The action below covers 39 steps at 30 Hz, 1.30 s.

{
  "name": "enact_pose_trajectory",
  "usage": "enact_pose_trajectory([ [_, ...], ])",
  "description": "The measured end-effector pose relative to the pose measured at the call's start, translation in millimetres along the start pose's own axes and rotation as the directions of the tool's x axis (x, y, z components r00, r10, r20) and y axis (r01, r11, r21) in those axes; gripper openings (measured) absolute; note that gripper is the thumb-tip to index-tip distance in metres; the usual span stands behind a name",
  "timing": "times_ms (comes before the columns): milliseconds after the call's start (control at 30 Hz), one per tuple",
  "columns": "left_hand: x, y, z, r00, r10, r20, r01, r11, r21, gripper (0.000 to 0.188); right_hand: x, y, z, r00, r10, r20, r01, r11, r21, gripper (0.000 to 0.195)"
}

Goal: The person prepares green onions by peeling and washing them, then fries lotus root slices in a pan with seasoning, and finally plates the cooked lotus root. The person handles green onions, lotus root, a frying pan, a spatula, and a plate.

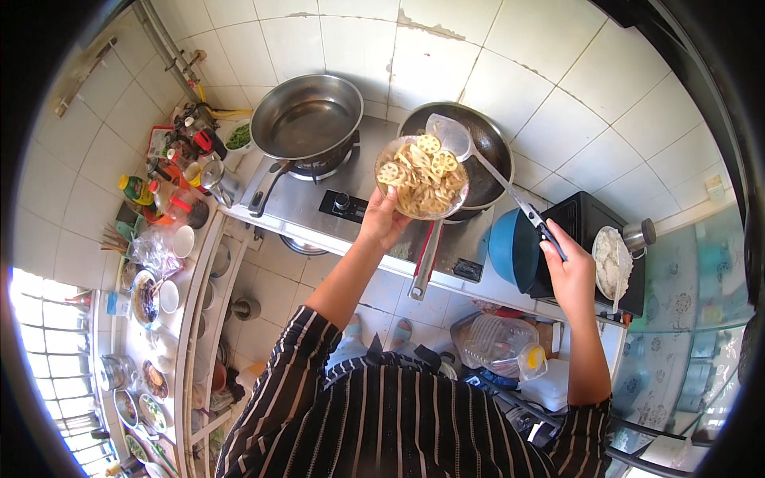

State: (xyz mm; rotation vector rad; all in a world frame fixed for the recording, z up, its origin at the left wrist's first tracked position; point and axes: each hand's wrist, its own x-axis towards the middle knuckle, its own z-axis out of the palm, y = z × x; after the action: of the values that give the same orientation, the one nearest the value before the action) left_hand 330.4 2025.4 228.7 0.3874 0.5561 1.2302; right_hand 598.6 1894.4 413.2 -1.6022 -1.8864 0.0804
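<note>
My left hand [383, 218] grips the near-left rim of a bowl, its thumb over the edge. Cooked lotus root slices [425, 179] fill this glass-like bowl [382, 150]. In my right hand [568, 260] is the dark handle of a spatula [502, 182], whose wide, pale blade [449, 136] rests at the bowl's far edge, touching or just above the slices. Beneath and behind the bowl, a dark wok [493, 161] stands on the right burner. Its metal handle [425, 266] points toward me. The bowl hides part of the wok's inside.
A steel frying pan [308, 116] stands on the left burner. Right of the wok are a blue basin [513, 251] and a bowl of white rice [611, 263] on a black appliance [568, 209]. Seasoning bottles [173, 197] crowd the left corner; several dishes line the left counter [185, 281].
</note>
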Motion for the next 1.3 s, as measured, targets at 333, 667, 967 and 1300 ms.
enact_pose_trajectory([
  [333,2.6,-7.0,-0.8,1.000,-0.012,-0.024,0.010,0.999,-0.053,0.034,-9.4,11.6,-0.1,0.988,0.120,-0.095,-0.115,0.992,0.058,0.031],
  [667,-16.2,4.4,-36.6,0.997,0.080,0.015,-0.079,0.994,-0.076,0.044,1.7,67.7,22.1,0.685,0.648,0.332,-0.675,0.394,0.623,0.036],
  [967,-81.2,24.2,-81.5,0.990,0.129,-0.052,-0.128,0.991,0.032,0.063,90.7,135.6,140.0,0.924,0.380,-0.049,-0.371,0.919,0.131,0.035],
  [1300,-113.9,20.6,-110.6,0.981,0.129,-0.143,-0.128,0.992,0.018,0.062,75.4,132.7,90.0,0.934,-0.054,0.354,-0.016,0.981,0.192,0.039],
])
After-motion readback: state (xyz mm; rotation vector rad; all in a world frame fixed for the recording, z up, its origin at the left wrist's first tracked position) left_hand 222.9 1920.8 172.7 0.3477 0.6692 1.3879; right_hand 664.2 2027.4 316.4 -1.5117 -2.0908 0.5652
